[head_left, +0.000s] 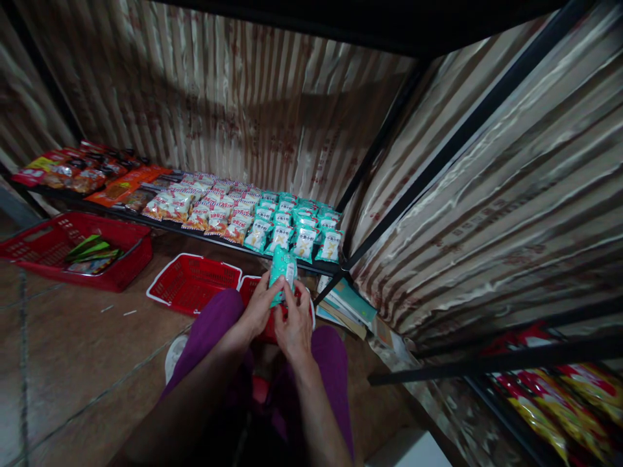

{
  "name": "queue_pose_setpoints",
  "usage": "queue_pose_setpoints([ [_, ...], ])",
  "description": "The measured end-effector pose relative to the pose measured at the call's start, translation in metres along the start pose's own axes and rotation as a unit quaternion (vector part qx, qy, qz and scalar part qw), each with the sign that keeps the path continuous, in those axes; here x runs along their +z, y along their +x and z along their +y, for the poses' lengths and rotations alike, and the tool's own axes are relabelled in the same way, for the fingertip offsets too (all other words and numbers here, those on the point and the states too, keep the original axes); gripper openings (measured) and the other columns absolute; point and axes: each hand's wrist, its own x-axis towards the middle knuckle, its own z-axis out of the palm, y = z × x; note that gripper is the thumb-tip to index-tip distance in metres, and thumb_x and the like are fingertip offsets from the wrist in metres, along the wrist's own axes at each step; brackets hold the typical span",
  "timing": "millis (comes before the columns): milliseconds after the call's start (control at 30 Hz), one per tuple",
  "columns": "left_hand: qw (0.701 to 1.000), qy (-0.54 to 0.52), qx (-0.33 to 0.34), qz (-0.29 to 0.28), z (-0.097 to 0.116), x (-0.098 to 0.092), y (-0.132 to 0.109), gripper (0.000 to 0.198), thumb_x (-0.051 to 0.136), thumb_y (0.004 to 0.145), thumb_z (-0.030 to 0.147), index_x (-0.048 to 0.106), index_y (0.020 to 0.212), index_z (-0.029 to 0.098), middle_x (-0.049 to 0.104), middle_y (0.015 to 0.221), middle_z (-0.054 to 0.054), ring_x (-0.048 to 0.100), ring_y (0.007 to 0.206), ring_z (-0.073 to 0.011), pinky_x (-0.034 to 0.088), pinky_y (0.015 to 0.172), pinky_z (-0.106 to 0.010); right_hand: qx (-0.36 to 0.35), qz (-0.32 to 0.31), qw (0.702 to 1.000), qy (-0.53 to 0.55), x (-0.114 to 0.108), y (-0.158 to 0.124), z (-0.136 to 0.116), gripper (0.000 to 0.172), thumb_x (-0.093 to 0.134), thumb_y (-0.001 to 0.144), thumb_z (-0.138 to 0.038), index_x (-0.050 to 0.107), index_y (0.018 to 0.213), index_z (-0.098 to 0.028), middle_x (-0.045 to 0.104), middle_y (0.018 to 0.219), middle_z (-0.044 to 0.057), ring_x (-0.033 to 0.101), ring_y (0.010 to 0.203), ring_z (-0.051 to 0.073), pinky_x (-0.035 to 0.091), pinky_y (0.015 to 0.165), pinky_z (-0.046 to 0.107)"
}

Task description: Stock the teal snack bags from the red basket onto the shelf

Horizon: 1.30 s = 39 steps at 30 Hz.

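Between my two hands is a teal snack packet (281, 263), its back with a pale label turned up. My left hand (260, 305) grips the packet's left side. On the lower right side, the fingers of my right hand (294, 318) are bent around it. Just beyond it, rows of teal-and-white snack packets (282, 237) lie on the low black shelf (219, 240). A red basket (250, 285) stands below my hands, mostly hidden by them and my knees.
Left along the shelf are white-and-orange packets (209, 211), an orange packet (126, 185) and red bags (68, 168). On the floor stand a red basket (195, 279) and a larger red basket (121, 259) holding green packets. Flattened cardboard (348, 305) and a black shelf post (389, 233) are at right.
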Motion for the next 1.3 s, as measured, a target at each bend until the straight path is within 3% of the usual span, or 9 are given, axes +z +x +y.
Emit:
queue_pose_setpoints([
  [67, 1.0, -0.009, -0.005, 0.01, 0.001, -0.004, 0.001, 0.049, 0.071, 0.069, 0.037, 0.056, 0.112, 0.019, 0.064, 0.105, -0.007, 0.059, 0.098, -0.0193, 0.042, 0.088, -0.031, -0.017, -0.018, 0.999, 0.03, -0.001, 0.0, -0.002, 0.061, 0.042, 0.075, -0.008, 0.042, 0.133, -0.027, 0.039, 0.134, 0.009, 0.052, 0.111, 0.02, 0.046, 0.092, 0.036],
  [167, 0.999, -0.025, -0.011, 0.017, 0.001, -0.009, 0.002, 0.049, 0.074, 0.064, 0.036, 0.058, 0.106, 0.016, 0.066, 0.1, -0.007, 0.061, 0.092, -0.019, 0.044, 0.083, -0.029, -0.008, -0.018, 0.994, 0.105, -0.003, 0.002, -0.001, 0.059, 0.04, 0.076, -0.01, 0.041, 0.134, -0.023, 0.047, 0.13, 0.01, 0.06, 0.095, 0.017, 0.048, 0.089, 0.035],
  [267, 0.998, -0.034, -0.039, 0.018, 0.001, -0.011, 0.001, 0.046, 0.075, 0.063, 0.037, 0.059, 0.1, 0.015, 0.067, 0.096, -0.007, 0.062, 0.087, -0.0187, 0.046, 0.076, -0.027, 0.045, 0.004, 0.983, 0.178, -0.006, 0.005, 0.002, 0.05, 0.041, 0.081, -0.017, 0.043, 0.13, -0.022, 0.059, 0.117, 0.009, 0.064, 0.076, 0.014, 0.05, 0.082, 0.034],
  [367, 0.997, -0.035, -0.069, 0.032, 0.001, -0.01, -0.002, 0.05, 0.076, 0.06, 0.039, 0.059, 0.101, 0.016, 0.068, 0.096, -0.007, 0.063, 0.084, -0.0191, 0.046, 0.07, -0.025, 0.107, 0.035, 0.97, 0.216, -0.008, 0.007, 0.006, 0.041, 0.044, 0.084, -0.027, 0.049, 0.124, -0.021, 0.062, 0.113, 0.009, 0.063, 0.07, 0.013, 0.051, 0.076, 0.032],
  [533, 0.997, -0.021, -0.079, 0.013, 0.009, -0.002, -0.008, 0.054, 0.077, 0.058, 0.041, 0.062, 0.104, 0.017, 0.068, 0.097, -0.007, 0.063, 0.083, -0.02, 0.046, 0.07, -0.027, 0.198, 0.116, 0.94, 0.253, -0.011, 0.013, 0.017, 0.045, 0.057, 0.075, -0.041, 0.056, 0.113, -0.016, 0.064, 0.108, 0.011, 0.062, 0.087, 0.017, 0.049, 0.077, 0.03],
  [800, 0.993, -0.009, -0.116, -0.029, 0.008, -0.004, -0.015, 0.049, 0.077, 0.058, 0.04, 0.065, 0.1, 0.017, 0.069, 0.095, -0.007, 0.063, 0.082, -0.0201, 0.046, 0.072, -0.029, 0.286, 0.1, 0.839, 0.452, -0.013, 0.019, 0.028, 0.06, 0.066, 0.068, -0.046, 0.054, 0.119, -0.017, 0.06, 0.121, 0.011, 0.058, 0.107, 0.021, 0.048, 0.088, 0.034],
  [1000, 0.987, 0.007, -0.135, -0.092, 0.006, -0.003, -0.019, 0.05, 0.079, 0.058, 0.035, 0.065, 0.102, 0.017, 0.068, 0.099, -0.008, 0.063, 0.086, -0.021, 0.045, 0.076, -0.029, 0.293, 0.077, 0.8, 0.518, -0.025, 0.023, 0.021, 0.049, 0.068, 0.067, -0.048, 0.063, 0.105, -0.019, 0.07, 0.097, 0.005, 0.066, 0.081, 0.017, 0.053, 0.071, 0.029],
  [1133, 0.983, 0.03, -0.137, -0.118, 0.003, -0.006, -0.02, 0.051, 0.078, 0.059, 0.035, 0.064, 0.106, 0.018, 0.067, 0.102, -0.008, 0.062, 0.09, -0.0231, 0.045, 0.078, -0.03, 0.32, 0.087, 0.779, 0.532, -0.031, 0.026, 0.017, 0.041, 0.072, 0.061, -0.047, 0.065, 0.091, -0.019, 0.07, 0.076, -0.001, 0.064, 0.063, 0.013, 0.051, 0.058, 0.023],
  [1300, 0.978, 0.058, -0.135, -0.149, -0.001, -0.011, -0.017, 0.05, 0.077, 0.062, 0.033, 0.063, 0.108, 0.018, 0.065, 0.108, -0.008, 0.06, 0.098, -0.0232, 0.044, 0.082, -0.03, 0.346, 0.113, 0.763, 0.535, -0.029, 0.025, 0.016, 0.039, 0.075, 0.057, -0.046, 0.063, 0.083, -0.019, 0.068, 0.068, -0.003, 0.062, 0.058, 0.013, 0.052, 0.058, 0.025],
])
